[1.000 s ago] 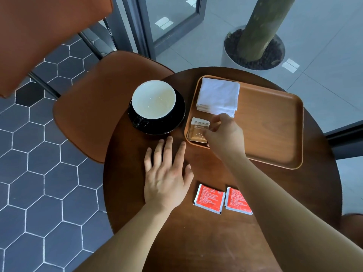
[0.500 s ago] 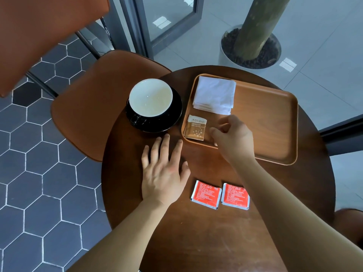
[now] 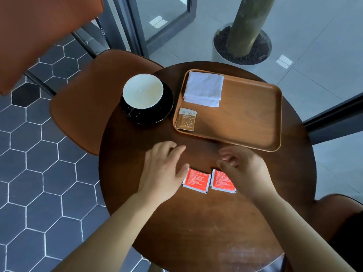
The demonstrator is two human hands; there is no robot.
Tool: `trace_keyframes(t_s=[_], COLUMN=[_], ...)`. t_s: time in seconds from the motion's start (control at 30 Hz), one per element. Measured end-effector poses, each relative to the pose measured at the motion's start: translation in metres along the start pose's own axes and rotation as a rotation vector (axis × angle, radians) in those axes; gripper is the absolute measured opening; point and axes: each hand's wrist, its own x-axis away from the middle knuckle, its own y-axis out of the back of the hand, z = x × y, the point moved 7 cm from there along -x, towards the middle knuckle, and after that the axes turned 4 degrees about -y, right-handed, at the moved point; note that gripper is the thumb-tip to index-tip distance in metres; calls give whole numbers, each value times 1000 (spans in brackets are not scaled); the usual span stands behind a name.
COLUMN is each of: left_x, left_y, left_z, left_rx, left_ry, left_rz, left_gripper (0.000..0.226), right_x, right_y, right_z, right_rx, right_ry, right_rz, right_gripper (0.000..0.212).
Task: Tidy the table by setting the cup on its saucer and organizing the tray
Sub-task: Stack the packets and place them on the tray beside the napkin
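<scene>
On the round wooden table (image 3: 196, 222), the task is standing partly done. The wooden tray (image 3: 245, 122) is occupying the far right of the tabletop, with most of its floor lying bare. The black saucer (image 3: 167, 108) is sitting at the far left, just beside the tray, and the white cup (image 3: 143, 91) is sitting upright on it; that step is judged complete.

The left hand (image 3: 163, 173) is hovering near the centre with fingers extended and relaxed, gripping nothing, its thumb lying just beside the left red packet (image 3: 196, 180). The right hand (image 3: 245, 169) is hanging over the right red packet (image 3: 221, 181) with fingers loosely curled and apparently empty; motion blur is preventing a firm reading of whether a fingertip is touching it.

The folded white napkin (image 3: 204, 89) is lying in the tray's far left corner. The brown sachet (image 3: 186, 119) is lying in its near left corner. Both red packets are lying side by side on the table, outside the tray. Moving them into the tray is judged to be the work outstanding.
</scene>
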Motion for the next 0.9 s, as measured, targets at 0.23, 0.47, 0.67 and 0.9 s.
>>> trace_keyframes(t_s=[0.23,0.47,0.67,0.9], left_x=[11,7,19,39], left_y=[-25,-18,-3,-6], left_z=[-35,-34,-29,-57], left_rx=[-206,-101,-33,-183], left_ry=[-206,-70,6,-267], left_rz=[231,174,54,-85], left_gripper=[75,51,22,18], right_x=[33,37,41,50], right_y=[-7,-15,-14,-1], right_z=[-20,-29,-51,-51], right_rx=[331,322,220,149], right_ry=[32,-34,-159,-116], right_rz=[39,6,36,-143], right_gripper=[50,35,32,25])
